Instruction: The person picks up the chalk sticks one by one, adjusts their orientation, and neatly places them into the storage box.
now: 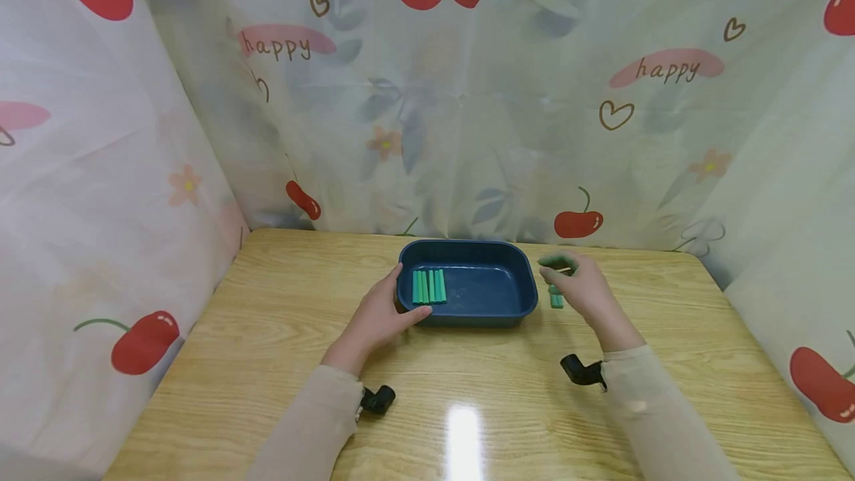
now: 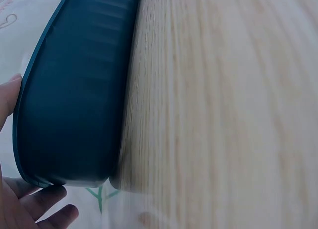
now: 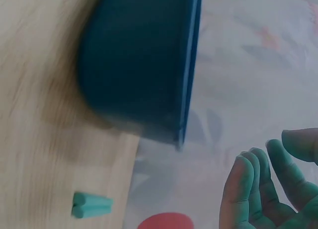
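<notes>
My left hand holds the left end of a dark blue rectangular basin, thumb on the front rim and fingers along the end wall. Inside the basin, at its left, several short green sticks lie side by side. My right hand hovers just right of the basin, with fingers bent and thumb apart from them. Nothing shows between those fingertips in the right wrist view. Below that hand, two green sticks lie together on the table; the hand partly covers them in the head view.
The wooden table carries the basin near its back edge. A cherry-patterned curtain hangs behind and along both sides. Black wrist mounts stick out at both sleeves.
</notes>
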{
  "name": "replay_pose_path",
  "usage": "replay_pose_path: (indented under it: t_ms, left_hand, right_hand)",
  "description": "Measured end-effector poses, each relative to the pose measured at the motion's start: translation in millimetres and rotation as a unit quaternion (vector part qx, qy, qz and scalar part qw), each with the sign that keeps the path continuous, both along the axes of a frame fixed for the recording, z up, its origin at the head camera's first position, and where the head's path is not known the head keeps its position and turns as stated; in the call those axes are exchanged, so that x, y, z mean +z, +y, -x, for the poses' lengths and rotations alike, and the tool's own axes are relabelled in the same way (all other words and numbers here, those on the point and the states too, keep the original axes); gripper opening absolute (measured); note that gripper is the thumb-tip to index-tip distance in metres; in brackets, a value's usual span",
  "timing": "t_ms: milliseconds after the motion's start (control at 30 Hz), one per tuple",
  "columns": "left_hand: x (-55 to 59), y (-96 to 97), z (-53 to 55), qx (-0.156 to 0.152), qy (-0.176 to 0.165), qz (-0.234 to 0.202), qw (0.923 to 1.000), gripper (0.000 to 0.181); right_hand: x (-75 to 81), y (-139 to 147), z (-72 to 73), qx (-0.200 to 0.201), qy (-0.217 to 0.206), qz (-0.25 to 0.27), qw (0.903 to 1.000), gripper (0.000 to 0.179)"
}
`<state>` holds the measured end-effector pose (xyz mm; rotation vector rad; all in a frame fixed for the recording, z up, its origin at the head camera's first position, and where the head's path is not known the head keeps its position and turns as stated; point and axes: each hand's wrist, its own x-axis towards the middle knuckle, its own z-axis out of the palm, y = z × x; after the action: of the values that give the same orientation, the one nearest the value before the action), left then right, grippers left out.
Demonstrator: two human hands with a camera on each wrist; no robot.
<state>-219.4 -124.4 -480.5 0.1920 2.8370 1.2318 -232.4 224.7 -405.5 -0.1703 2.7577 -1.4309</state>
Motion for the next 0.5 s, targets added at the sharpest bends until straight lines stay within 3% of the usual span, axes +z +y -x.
replay_pose_path:
  t_ms: [500]
  left_hand:
    - [-2.4, 0.5, 1.4, 0.008, -0.005, 0.006, 0.9999, 0.104]
  right_hand:
    - [-21.6, 20.1, 11.8, -0.026, -0.004, 0.006, 0.9996, 0.041]
